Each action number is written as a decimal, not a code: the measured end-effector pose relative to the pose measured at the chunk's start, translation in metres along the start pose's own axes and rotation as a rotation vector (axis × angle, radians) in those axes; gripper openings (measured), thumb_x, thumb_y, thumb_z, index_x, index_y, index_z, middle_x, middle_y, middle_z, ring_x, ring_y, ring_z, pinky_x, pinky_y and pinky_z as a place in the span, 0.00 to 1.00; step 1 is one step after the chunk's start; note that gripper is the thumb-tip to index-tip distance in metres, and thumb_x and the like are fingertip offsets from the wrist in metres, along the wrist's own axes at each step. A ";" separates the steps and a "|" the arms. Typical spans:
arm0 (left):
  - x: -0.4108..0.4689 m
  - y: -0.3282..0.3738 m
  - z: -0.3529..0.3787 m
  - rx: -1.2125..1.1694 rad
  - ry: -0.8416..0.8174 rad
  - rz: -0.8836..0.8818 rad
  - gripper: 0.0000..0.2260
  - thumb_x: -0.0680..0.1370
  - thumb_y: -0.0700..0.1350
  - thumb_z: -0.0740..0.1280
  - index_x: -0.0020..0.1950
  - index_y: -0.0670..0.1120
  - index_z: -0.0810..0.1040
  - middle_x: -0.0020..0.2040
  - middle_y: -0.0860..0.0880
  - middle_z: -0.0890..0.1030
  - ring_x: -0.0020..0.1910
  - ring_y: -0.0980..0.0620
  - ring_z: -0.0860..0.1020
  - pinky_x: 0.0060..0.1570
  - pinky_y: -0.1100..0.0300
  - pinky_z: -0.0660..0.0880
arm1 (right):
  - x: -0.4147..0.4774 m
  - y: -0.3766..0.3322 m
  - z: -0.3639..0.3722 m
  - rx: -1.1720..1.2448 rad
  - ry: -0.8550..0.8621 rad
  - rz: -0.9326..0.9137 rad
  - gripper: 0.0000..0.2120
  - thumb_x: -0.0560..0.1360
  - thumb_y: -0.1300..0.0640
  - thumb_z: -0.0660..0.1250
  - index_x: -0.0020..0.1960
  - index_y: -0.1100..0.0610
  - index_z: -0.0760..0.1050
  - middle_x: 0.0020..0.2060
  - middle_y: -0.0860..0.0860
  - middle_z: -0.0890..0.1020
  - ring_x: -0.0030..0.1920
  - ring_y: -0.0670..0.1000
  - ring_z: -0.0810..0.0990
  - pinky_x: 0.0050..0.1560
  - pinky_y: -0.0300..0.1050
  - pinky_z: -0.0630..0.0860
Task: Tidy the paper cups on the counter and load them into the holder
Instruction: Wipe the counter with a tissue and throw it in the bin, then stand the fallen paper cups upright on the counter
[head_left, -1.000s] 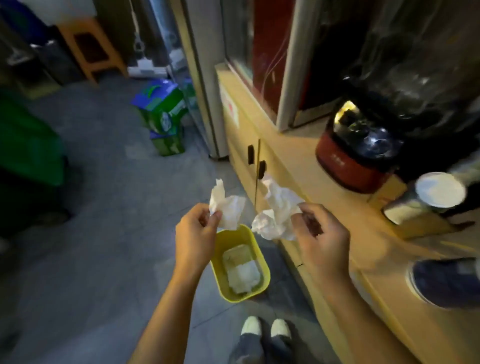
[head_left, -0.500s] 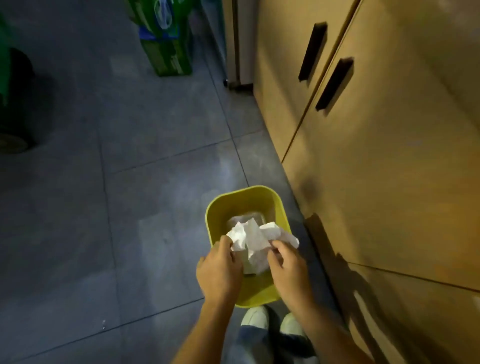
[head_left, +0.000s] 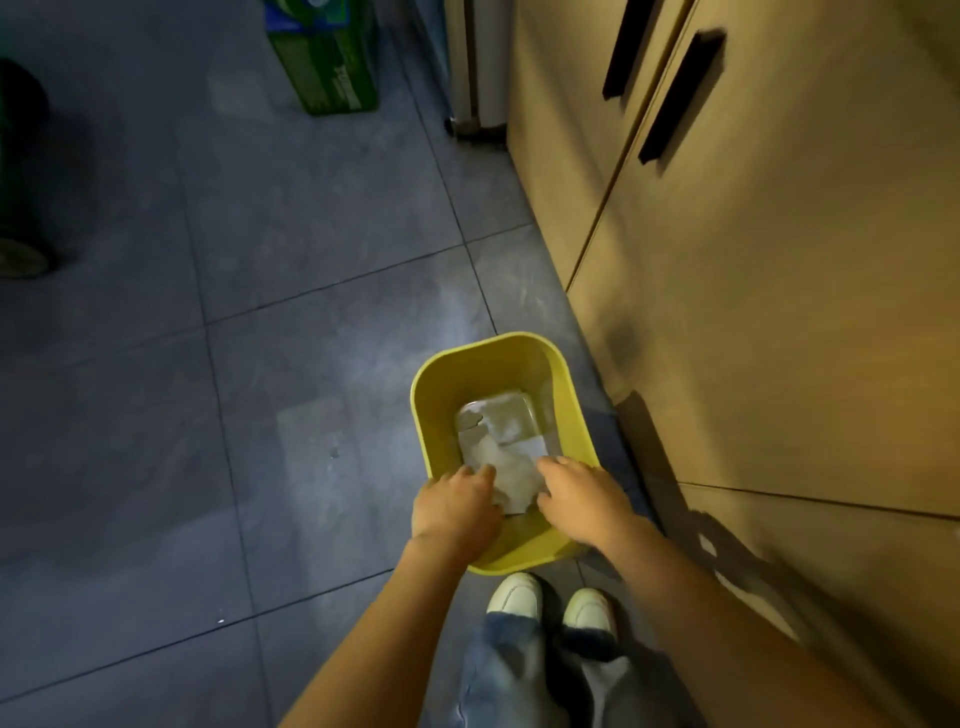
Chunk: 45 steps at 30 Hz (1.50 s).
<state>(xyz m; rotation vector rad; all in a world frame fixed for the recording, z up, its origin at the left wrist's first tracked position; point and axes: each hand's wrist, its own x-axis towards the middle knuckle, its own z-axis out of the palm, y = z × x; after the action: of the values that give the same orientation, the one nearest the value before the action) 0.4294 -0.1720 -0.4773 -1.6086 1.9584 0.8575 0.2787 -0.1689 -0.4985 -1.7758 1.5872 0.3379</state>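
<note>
Below, crumpled white paper (head_left: 506, 470) lies in the yellow bin (head_left: 569, 410), between the left hand (head_left: 457, 512) and right hand (head_left: 579, 499), both loosely spread, holding nothing.

You have no readable text here. The green carton (head_left: 332, 57) on the floor at the top carries print, but it is too blurred to make out.

Under our hands we see a yellow bin (head_left: 563, 395), smooth plastic with a slight sheen, holding crumpled white paper (head_left: 498, 447), matt. Floor tiles (head_left: 291, 244) left of our hands are grey, matt stone-look. Cabinet doors (head_left: 779, 270) to the right: matt wood-look laminate, black matt handles (head_left: 680, 98).
</note>
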 end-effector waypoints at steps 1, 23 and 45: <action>-0.010 0.001 -0.016 -0.023 0.038 0.004 0.13 0.78 0.48 0.57 0.60 0.44 0.70 0.60 0.41 0.78 0.57 0.38 0.76 0.56 0.49 0.70 | -0.009 -0.005 -0.018 0.024 0.033 -0.013 0.16 0.77 0.55 0.59 0.64 0.59 0.66 0.59 0.59 0.75 0.57 0.62 0.74 0.52 0.54 0.71; -0.291 0.137 -0.397 -0.120 0.811 0.583 0.17 0.76 0.54 0.63 0.63 0.49 0.72 0.56 0.45 0.80 0.53 0.44 0.79 0.52 0.47 0.76 | -0.337 -0.117 -0.405 0.096 1.106 -0.144 0.16 0.75 0.53 0.64 0.62 0.53 0.69 0.55 0.56 0.79 0.53 0.59 0.77 0.50 0.54 0.74; -0.361 0.449 -0.343 -0.108 0.468 1.204 0.14 0.77 0.51 0.64 0.61 0.52 0.73 0.57 0.50 0.80 0.55 0.52 0.78 0.52 0.52 0.78 | -0.576 0.097 -0.358 0.192 1.435 0.423 0.13 0.75 0.58 0.66 0.58 0.60 0.74 0.50 0.59 0.80 0.49 0.60 0.78 0.46 0.55 0.75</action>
<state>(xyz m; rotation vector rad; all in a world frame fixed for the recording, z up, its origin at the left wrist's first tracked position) 0.0783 -0.1135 0.0913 -0.5211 3.3018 1.0173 -0.0265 0.0319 0.0818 -1.4748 2.7843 -1.1378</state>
